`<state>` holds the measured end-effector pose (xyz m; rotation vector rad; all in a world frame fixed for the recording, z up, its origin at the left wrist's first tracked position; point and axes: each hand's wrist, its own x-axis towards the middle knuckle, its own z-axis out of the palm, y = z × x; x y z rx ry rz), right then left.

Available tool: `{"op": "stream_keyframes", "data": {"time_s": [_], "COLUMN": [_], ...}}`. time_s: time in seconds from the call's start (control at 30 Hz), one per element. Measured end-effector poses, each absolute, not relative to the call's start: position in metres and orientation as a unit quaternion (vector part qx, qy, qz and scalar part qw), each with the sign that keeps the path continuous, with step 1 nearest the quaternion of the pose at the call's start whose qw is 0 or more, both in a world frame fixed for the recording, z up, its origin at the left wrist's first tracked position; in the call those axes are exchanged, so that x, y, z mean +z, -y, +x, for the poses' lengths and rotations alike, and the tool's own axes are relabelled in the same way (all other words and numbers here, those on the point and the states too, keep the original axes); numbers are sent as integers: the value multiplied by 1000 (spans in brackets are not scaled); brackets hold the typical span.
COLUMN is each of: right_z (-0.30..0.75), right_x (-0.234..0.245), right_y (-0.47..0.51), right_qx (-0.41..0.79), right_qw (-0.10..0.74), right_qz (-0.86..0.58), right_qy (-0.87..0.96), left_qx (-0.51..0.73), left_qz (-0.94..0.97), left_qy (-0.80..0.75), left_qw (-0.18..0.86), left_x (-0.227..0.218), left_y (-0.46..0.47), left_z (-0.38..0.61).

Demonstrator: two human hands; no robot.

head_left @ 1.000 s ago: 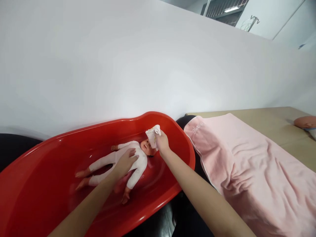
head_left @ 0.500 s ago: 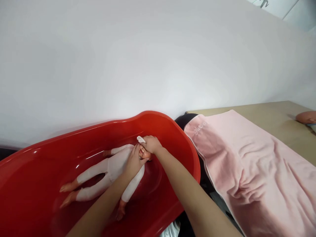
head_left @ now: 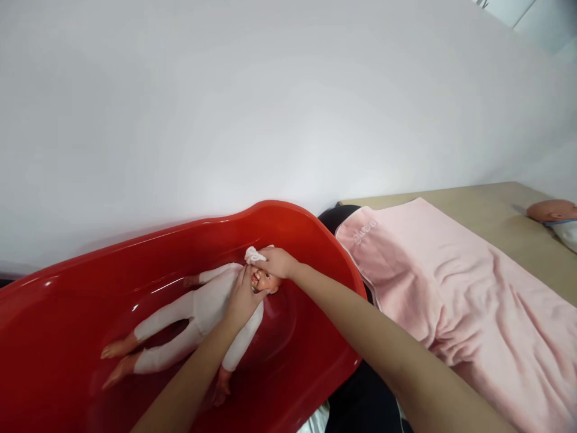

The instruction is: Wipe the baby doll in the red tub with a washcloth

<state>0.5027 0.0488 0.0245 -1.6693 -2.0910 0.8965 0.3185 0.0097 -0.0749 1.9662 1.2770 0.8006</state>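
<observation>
Headcam, R hand (head_left: 276, 263) gripping cloth (head_left: 253, 255), L hand (head_left: 244, 297) splayed on doll (head_left: 208, 302), towel (head_left: 473, 294) nr tub (head_left: 58, 328)

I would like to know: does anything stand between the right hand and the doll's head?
Nothing visible blocks it: the right hand is at the doll's head, holding a white cloth. Whether some cloth lies beneath that hand is hidden. The left hand, toward the doll's body, is not between them.

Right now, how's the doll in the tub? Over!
Right hand holds cloth, left hand on doll. Doll face-up in tub, cloth at its head. Left hand partly hides chest.
</observation>
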Motion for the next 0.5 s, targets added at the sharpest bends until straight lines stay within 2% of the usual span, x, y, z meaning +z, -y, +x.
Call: {"op": "stream_keyframes", "data": {"time_s": [0.07, 0.13, 0.33, 0.5], "right_z": [497, 496, 517, 515], "right_x": [24, 17, -3, 5], "right_y": [-45, -46, -74, -69], "right_qx": [258, 235, 388, 372], "right_qw": [114, 115, 165, 207], "right_qz": [-550, -567, -696, -680], "right_qy": [786, 781, 581, 597], "left_qx": [310, 308, 279, 280], "left_qz": [754, 754, 750, 754], "left_qy": [-478, -480, -515, -513], "left_qw": [326, 325, 307, 298], "left_x": [-75, -76, -83, -86], "left_y": [-10, -10, -8, -10], "left_z": [318, 318, 317, 315]}}
